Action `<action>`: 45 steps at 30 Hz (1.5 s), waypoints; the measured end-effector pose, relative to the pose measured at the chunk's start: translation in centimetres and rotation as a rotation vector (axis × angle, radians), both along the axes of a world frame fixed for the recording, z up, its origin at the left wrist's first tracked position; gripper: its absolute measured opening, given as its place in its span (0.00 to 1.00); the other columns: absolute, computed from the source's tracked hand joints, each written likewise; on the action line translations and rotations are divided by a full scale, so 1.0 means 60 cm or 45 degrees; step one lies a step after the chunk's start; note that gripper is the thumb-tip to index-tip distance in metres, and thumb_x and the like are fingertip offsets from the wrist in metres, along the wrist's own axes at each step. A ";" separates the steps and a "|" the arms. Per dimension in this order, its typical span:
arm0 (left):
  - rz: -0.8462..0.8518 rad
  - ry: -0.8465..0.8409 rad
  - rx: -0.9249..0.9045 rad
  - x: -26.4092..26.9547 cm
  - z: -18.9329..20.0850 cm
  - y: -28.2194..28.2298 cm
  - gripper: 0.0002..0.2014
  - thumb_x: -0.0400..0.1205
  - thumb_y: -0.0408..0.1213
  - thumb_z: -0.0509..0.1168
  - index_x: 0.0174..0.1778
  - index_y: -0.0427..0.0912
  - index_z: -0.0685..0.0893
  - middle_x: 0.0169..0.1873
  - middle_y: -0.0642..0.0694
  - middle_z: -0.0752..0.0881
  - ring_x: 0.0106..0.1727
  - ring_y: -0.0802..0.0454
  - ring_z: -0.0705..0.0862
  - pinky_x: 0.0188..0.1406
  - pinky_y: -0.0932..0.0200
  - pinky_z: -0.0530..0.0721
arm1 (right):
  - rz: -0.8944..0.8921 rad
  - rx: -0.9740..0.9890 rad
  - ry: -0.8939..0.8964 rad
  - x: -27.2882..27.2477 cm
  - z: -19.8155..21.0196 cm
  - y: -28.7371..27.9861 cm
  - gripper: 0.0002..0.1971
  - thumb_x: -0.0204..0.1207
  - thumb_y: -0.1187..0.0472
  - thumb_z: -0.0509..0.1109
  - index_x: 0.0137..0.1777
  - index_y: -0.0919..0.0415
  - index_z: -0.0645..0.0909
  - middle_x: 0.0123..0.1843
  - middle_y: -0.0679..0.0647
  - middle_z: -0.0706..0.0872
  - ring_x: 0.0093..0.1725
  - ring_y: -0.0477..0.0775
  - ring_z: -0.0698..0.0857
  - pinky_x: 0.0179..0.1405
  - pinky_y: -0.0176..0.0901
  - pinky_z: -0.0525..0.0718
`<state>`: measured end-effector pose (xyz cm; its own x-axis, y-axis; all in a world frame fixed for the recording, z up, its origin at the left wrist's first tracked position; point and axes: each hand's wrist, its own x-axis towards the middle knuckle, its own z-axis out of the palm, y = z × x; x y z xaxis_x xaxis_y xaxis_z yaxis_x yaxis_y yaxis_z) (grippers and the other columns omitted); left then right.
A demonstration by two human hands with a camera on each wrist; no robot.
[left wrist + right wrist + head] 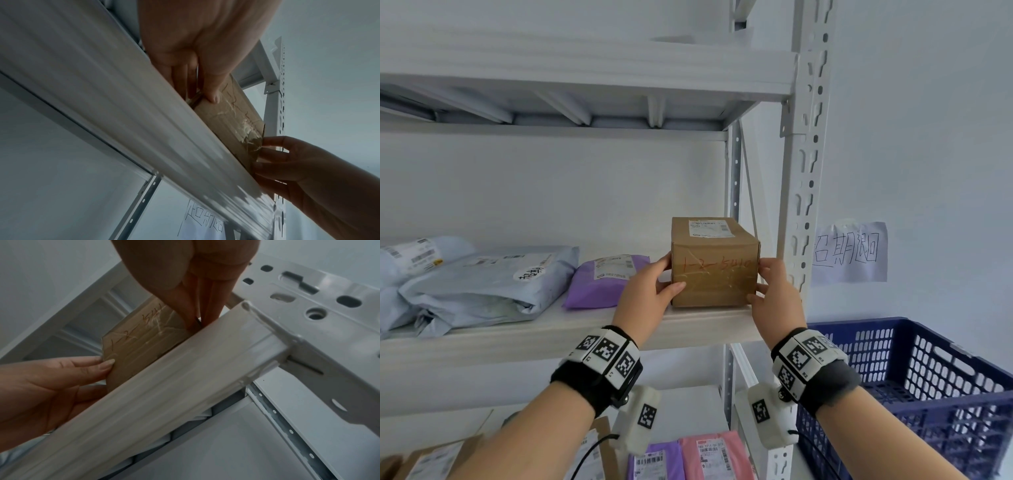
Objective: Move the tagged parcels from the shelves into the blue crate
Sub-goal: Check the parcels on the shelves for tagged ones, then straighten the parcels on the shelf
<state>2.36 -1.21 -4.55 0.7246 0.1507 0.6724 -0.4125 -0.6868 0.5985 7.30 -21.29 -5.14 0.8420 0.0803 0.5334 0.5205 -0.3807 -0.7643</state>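
A brown cardboard box (714, 270) with red handwriting and a white label on top stands on the middle shelf (517, 337) near its right post. My left hand (650, 291) grips its left side, thumb on the front face and fingers round the side. On the opposite edge my right hand (768, 291) holds the box the same way. The left wrist view shows the box (230, 116) above the shelf lip with my left thumb (211, 94) on it. The right wrist view shows the box (139, 344) between both hands. The blue crate (914, 377) sits low at the right.
On the same shelf lie a purple mailer (602, 281) and grey poly bags (482, 284) to the left. Pink (717, 455) and purple parcels lie on the lower shelf. The perforated upright post (804, 171) stands just right of the box. A handwritten paper sign (849, 251) hangs on the wall.
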 end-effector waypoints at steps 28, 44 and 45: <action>0.204 0.012 0.068 -0.016 -0.003 0.012 0.32 0.81 0.40 0.70 0.80 0.42 0.67 0.69 0.44 0.79 0.57 0.54 0.85 0.58 0.64 0.78 | -0.046 -0.121 -0.185 -0.022 -0.012 0.010 0.35 0.79 0.71 0.63 0.82 0.53 0.54 0.81 0.51 0.64 0.74 0.53 0.73 0.67 0.38 0.71; 0.279 -0.087 -0.076 -0.083 0.006 0.112 0.29 0.81 0.33 0.70 0.78 0.37 0.70 0.69 0.41 0.79 0.56 0.53 0.82 0.53 0.81 0.75 | 0.123 -0.102 -0.631 -0.092 0.029 0.128 0.31 0.71 0.76 0.65 0.76 0.68 0.67 0.78 0.59 0.70 0.79 0.54 0.65 0.77 0.30 0.55; 0.293 -0.085 -0.073 -0.086 0.003 0.119 0.29 0.81 0.33 0.70 0.77 0.36 0.71 0.68 0.40 0.79 0.58 0.50 0.83 0.58 0.74 0.77 | 0.141 -0.119 -0.625 -0.095 0.029 0.137 0.31 0.71 0.76 0.66 0.76 0.68 0.67 0.78 0.60 0.70 0.79 0.55 0.66 0.78 0.34 0.57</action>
<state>-2.81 5.93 -4.36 0.6209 0.3463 0.7032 -0.2889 -0.7329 0.6160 1.61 -13.04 -3.37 0.4775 0.2210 0.8504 0.8508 -0.3581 -0.3847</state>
